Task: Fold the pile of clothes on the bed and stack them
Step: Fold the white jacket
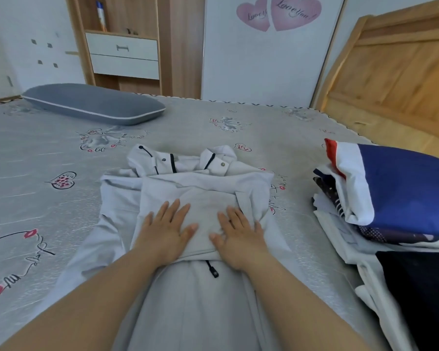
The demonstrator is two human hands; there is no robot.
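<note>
A pale grey hooded garment (188,188) lies spread on the bed in front of me, hood with black drawcords at the far end, sleeves folded in over the chest. My left hand (166,230) and my right hand (238,235) rest flat, fingers apart, side by side on the folded-over panel. A black cord toggle (214,272) shows just below that panel's edge. At the right lies a pile of clothes (401,198) with a blue, white and red piece on top and dark patterned and white pieces beneath.
The bed (61,153) has a grey sheet printed with hearts and script. A grey pillow (94,103) lies at the far left. A wooden headboard (390,79) stands at the right; a wardrobe with drawers (123,54) is behind the bed.
</note>
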